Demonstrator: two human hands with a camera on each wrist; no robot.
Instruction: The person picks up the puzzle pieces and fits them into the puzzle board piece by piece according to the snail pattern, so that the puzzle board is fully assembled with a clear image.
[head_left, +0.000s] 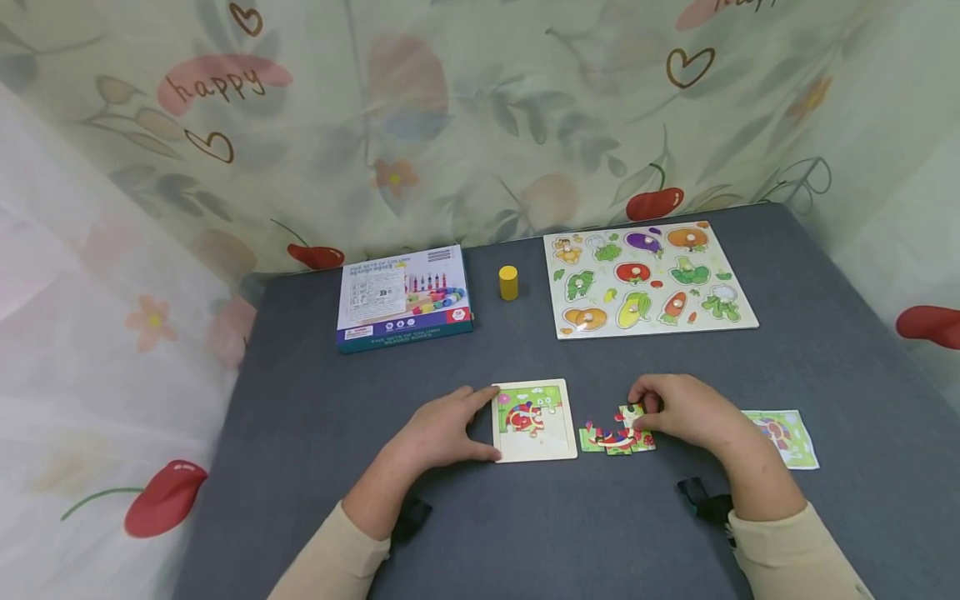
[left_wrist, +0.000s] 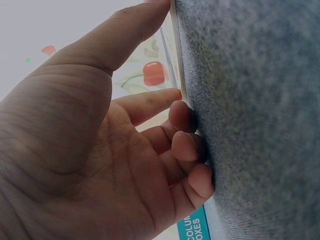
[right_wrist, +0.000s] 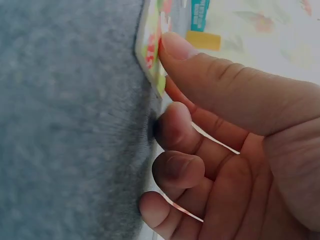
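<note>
Jigsaw pieces (head_left: 611,440) printed in red, green and white lie in a flat cluster on the grey cloth-covered table (head_left: 315,417), just right of a square pale-wood puzzle board (head_left: 525,450). The right hand (head_left: 686,412) pinches the cluster's far right end between thumb and index finger, its other fingers loosely curled. The left hand (head_left: 446,427) spans the board's left edge, thumb and index finger extended, touching its near and far left corners. Printed picture shows across the far and left parts of the board. Right of the right forearm, which overlaps it, lies a small green printed card (head_left: 802,437). Farther off are a white-and-teal cardboard box (head_left: 442,279) at left, a yellow cylinder (head_left: 508,283) and a white vegetable board (head_left: 655,298) at right.
</note>
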